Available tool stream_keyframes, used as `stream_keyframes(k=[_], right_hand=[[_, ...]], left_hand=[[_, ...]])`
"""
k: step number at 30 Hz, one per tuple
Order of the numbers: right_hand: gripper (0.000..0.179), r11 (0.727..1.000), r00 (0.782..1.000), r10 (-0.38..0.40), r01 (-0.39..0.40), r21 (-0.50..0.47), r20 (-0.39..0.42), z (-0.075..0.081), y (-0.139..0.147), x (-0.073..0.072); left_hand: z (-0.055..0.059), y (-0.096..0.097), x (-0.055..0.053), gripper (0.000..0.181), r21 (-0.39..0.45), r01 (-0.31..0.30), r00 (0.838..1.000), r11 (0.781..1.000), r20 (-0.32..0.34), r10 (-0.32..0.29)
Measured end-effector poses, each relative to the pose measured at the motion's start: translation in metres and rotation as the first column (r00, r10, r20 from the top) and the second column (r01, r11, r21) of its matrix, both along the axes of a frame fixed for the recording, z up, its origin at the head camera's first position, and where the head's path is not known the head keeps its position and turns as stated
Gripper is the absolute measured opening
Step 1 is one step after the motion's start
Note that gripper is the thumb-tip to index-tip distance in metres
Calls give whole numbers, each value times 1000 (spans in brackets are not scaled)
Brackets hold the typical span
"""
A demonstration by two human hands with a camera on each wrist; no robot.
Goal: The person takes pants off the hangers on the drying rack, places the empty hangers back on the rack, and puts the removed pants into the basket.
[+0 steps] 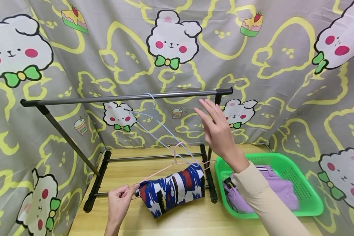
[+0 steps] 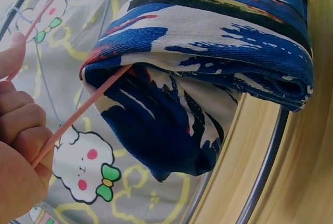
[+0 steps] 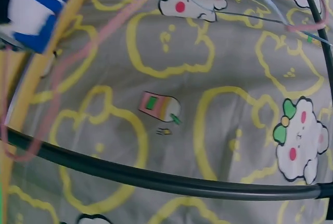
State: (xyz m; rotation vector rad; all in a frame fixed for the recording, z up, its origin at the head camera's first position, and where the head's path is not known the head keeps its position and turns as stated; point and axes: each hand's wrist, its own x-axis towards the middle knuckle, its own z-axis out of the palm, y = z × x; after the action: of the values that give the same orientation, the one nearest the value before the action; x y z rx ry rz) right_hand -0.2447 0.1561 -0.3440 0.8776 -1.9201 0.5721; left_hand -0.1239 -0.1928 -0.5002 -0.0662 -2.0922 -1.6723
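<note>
My left hand [image 1: 119, 201] grips one end of a pink hanger [image 1: 156, 172], its fingers curled round the thin frame. Over the hanger's lower bar hangs a folded piece of blue, white, red and black patterned fabric [image 1: 175, 190]; the left wrist view shows the pink bar running into the fold of the fabric [image 2: 192, 42]. My right hand [image 1: 218, 132] is raised by the right end of the rack, fingers extended and holding nothing. A light blue hanger [image 1: 155, 105] hooks over the rack's top bar [image 1: 112, 99], its lower corner overlapping the fabric in the head view.
The black-footed rack stands on a wooden table [image 1: 191, 219]. On the right is a green basket [image 1: 314, 200] with purple clothing [image 1: 280, 193] inside, under my right forearm. A grey patterned curtain [image 1: 212, 75] closes off the back and sides.
</note>
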Motion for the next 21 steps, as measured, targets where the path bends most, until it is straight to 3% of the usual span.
stream_keyframes(k=[8, 15, 21], right_hand=[[48, 991, 990, 26, -7, -134, 137, -48, 12, 15], [44, 982, 956, 14, 42, -183, 293, -86, 23, 33], [36, 974, 934, 12, 70, -214, 356, -107, 25, 49]], left_hand=[[0, 0, -1, 64, 16, 19, 1000, 1000, -11, -19], [0, -1, -2, 64, 27, 29, 999, 999, -32, -28], [1, -1, -4, 64, 38, 39, 998, 999, -43, -37]])
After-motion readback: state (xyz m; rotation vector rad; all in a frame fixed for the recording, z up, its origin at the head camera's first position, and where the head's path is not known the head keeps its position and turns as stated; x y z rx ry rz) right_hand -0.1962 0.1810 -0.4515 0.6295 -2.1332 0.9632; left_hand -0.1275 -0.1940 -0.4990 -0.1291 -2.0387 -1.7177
